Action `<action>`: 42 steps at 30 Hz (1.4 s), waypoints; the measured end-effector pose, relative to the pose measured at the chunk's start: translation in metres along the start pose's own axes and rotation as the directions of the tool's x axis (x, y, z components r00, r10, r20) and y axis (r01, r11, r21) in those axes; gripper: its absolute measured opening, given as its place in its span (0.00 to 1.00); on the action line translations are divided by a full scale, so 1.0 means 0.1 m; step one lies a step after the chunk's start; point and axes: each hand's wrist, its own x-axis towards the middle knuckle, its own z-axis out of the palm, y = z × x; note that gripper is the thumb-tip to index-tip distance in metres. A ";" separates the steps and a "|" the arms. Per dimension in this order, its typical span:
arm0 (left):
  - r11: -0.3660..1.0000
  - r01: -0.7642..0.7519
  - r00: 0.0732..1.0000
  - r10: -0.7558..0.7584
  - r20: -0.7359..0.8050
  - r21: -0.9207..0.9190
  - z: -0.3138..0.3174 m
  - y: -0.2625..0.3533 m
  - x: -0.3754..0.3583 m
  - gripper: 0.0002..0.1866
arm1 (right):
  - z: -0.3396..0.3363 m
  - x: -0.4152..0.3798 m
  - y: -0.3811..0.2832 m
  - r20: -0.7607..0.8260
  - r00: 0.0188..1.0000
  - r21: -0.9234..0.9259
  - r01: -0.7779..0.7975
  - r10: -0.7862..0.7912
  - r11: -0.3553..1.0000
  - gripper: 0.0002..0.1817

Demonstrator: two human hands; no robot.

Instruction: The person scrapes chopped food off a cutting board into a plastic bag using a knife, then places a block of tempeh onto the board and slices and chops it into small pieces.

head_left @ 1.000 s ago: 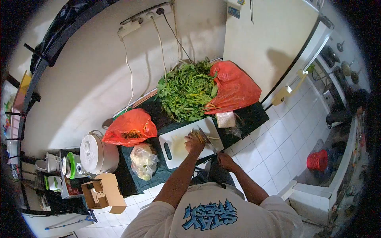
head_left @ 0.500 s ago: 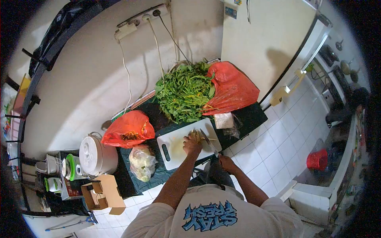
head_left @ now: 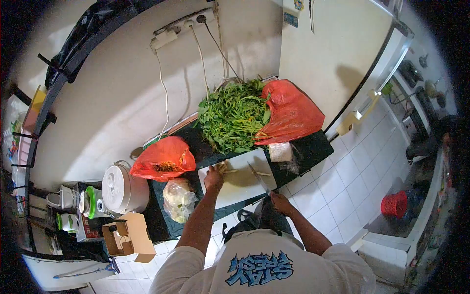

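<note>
A white cutting board (head_left: 235, 193) lies on the dark counter. My left hand (head_left: 213, 179) is at the board's upper left, its fingers closed round a pale food piece (head_left: 223, 167). In my right hand (head_left: 280, 203) is the handle of a knife (head_left: 258, 176), whose blade slants up across the right part of the board. Small pale strips (head_left: 263, 174) lie by the blade. Just beyond the board is a big heap of leafy greens (head_left: 232, 117), and a clear bag of pale vegetables (head_left: 178, 201) sits to the left of it.
Red plastic bags (head_left: 293, 110) stand beside the greens and at the left. A white wrapped block (head_left: 280, 152) lies right of the board. Farther left are a white round container (head_left: 123, 188) and an open cardboard box (head_left: 129, 237). A fridge (head_left: 333, 54) rises at the back right.
My left hand has moved left, away from the knife, to the board's upper left with the pale food. My right hand still holds the knife. The whole view has shifted slightly.
</note>
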 end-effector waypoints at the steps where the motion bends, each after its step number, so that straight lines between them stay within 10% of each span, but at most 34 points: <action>1: 0.999 0.027 0.999 -0.028 0.032 0.023 0.03 -0.11 0.07 0.25 | -0.02 -0.04 -0.07 -0.028 0.998 -0.015 0.062 -0.062 0.998 0.30; 9: 0.979 -0.083 0.993 0.066 0.094 0.189 -0.43 -0.06 -0.06 0.32 | -0.06 -0.04 0.01 -0.153 0.958 -0.081 0.233 -0.243 0.969 0.29; 12: 0.964 -0.042 0.987 0.080 -0.137 0.263 -0.45 0.24 -0.13 0.34 | -0.13 -0.19 -0.40 -0.148 0.971 0.078 -0.178 0.188 0.981 0.28; 18: 0.834 -0.533 0.844 0.536 -0.017 -0.141 0.17 1.22 -0.05 0.24 | -0.16 -0.03 0.10 -0.267 0.962 0.040 -0.056 0.064 0.998 0.26; 21: 0.896 -0.442 0.897 0.442 -0.004 -0.048 0.26 1.49 -0.29 0.20 | -0.14 -0.01 0.35 -0.328 0.905 -0.092 0.255 -0.271 0.963 0.26; 27: 0.964 -0.202 0.979 0.195 -0.056 -0.172 0.40 0.95 -0.40 0.16 | -0.14 -0.08 0.19 -0.337 0.865 -0.308 0.272 -0.372 0.912 0.31; 29: 0.967 -0.169 0.986 0.163 -0.043 -0.191 0.45 0.63 -0.39 0.16 | -0.07 -0.06 0.21 -0.280 0.959 -0.106 -0.082 0.050 0.991 0.34; 37: 0.936 -0.255 0.953 0.201 -0.229 -0.242 0.22 0.46 -0.59 0.21 | 0.20 -0.20 -0.21 -0.186 0.982 -0.299 -0.059 0.002 0.952 0.37; 42: 0.956 -0.178 0.982 0.157 -0.106 -0.232 0.29 0.56 -0.52 0.12 | 0.04 -0.26 -0.31 0.032 0.997 -0.505 -0.045 0.072 0.862 0.22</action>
